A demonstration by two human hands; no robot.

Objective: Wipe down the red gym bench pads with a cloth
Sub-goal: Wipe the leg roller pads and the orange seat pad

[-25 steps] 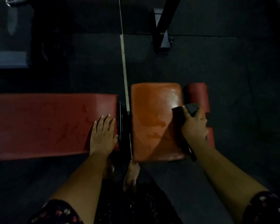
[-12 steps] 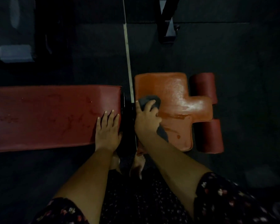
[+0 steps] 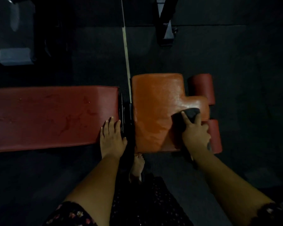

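Observation:
A long red bench pad (image 3: 52,116) stretches across the left. To its right lies a brighter orange-red seat pad (image 3: 155,111), shiny with damp streaks. My left hand (image 3: 112,136) rests flat on the long pad's right end, fingers straight. My right hand (image 3: 195,132) grips a dark cloth (image 3: 190,113) and presses it on the right part of the seat pad, near its narrow tab. Two red roller pads (image 3: 201,88) (image 3: 215,136) sit beside that tab.
A dark metal hinge gap (image 3: 125,115) separates the two pads. A pale floor strip (image 3: 126,51) runs away from me. A black frame leg (image 3: 164,18) stands at the top, grey equipment (image 3: 15,56) at the far left. My bare foot (image 3: 137,167) is on the dark floor below the seat.
My right hand has swept the cloth from the seat pad's left edge across to its right side. My left hand has stayed on the long pad.

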